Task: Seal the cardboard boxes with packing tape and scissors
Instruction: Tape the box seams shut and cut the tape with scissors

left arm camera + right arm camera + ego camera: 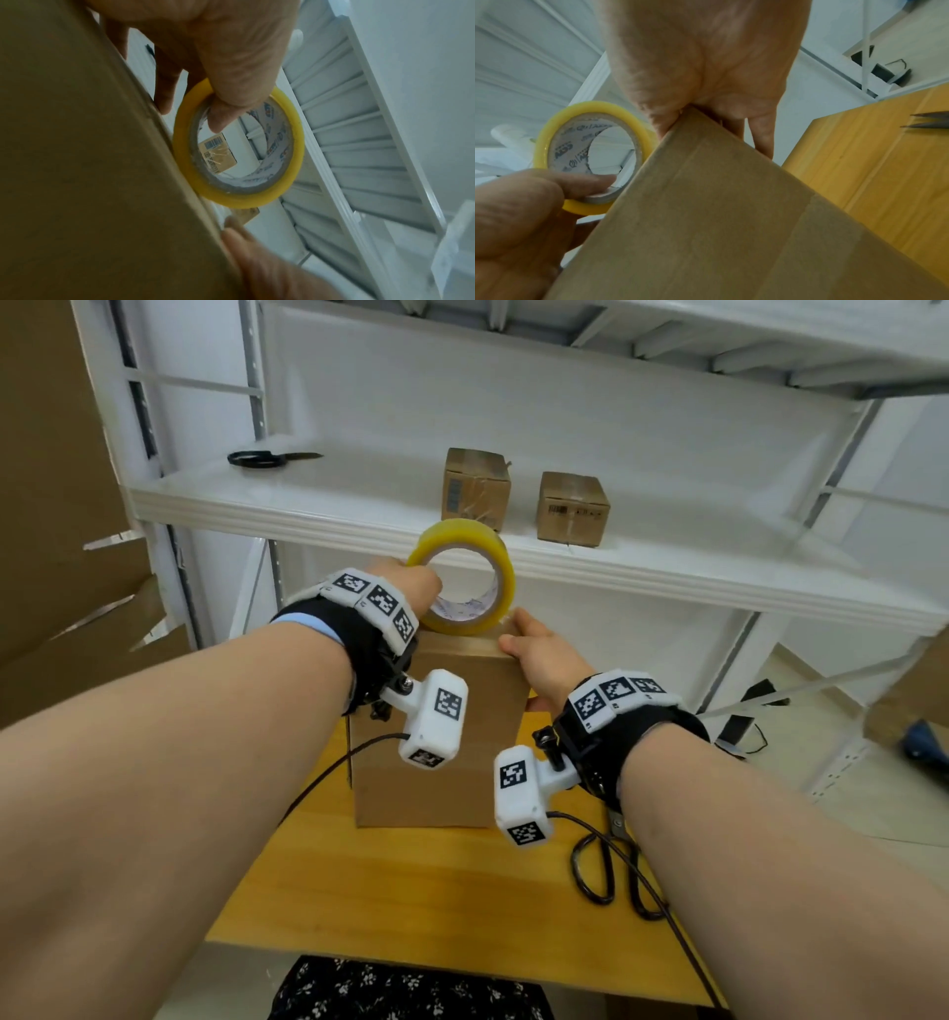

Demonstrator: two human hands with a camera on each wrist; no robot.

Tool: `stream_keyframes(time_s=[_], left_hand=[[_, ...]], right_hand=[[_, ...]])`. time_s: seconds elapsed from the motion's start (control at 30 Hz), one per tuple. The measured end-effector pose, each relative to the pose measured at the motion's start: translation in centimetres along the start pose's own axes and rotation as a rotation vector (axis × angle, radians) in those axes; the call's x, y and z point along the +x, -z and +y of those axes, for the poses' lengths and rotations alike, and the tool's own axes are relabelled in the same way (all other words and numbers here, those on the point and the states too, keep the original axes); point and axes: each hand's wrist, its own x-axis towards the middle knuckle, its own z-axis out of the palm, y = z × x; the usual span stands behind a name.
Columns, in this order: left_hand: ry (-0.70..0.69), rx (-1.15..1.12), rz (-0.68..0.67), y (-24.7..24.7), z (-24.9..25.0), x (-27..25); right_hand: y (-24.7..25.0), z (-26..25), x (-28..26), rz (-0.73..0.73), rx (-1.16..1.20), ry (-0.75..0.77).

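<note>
With two taped boxes (524, 505) on the far shelf (328, 505), the left hand (411, 588) grips the packing-tape roll (464, 577) atop the worktop box (441, 737) while the right hand (544, 654) pinches its right corner; taping and cutting remain.

Matt cardboard box (436, 752); glossy tape (464, 577)

Storeroom or packing area, white metal shelving (359, 505) holding small taped cardboard boxes (475, 487), flattened cardboard sheets (56, 505) leaning alongside, small wooden table (411, 891)
</note>
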Motion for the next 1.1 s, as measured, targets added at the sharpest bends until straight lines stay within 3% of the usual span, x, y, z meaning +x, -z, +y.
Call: stream_keyframes(time_s=[0.07, 0.2, 0.27, 0.43, 0.67, 0.83, 1.1], left_hand=[[-0.051, -0.007, 0.022, -0.3, -0.7, -0.1], [-0.105, 0.052, -0.001, -0.7, -1.3, -0.5], [-0.11, 0.086, 0.009, -0.7, -1.4, -0.4], [-0.098, 0.125, -0.008, -0.8, -1.3, -0.3], [-0.119, 0.251, -0.037, -1.2, -0.5, 0.0], [-0.116, 0.181, -0.037, -0.6, -1.1, 0.6], [-0.12, -0.043, 0.082, 0.6, -3.4, 0.7]], right_hand=[[0.2, -0.1, -0.3, 0.035, -0.083, 0.021], [1.0, -1.2, -1.7, 0.202, -0.583, 0.235], [0.7, -2.1, -2.1, 0.205, -0.717, 0.299], [-0.7, -1.8, -1.3, 0.222, -0.95, 0.256], [-0.4, -2.2, -1.8, 0.226, -1.028, 0.225], [-0.4, -1.4, -1.9, 0.228, -1.031, 0.243], [-0.5, -1.8, -1.8, 0.172, -1.061, 0.266]])
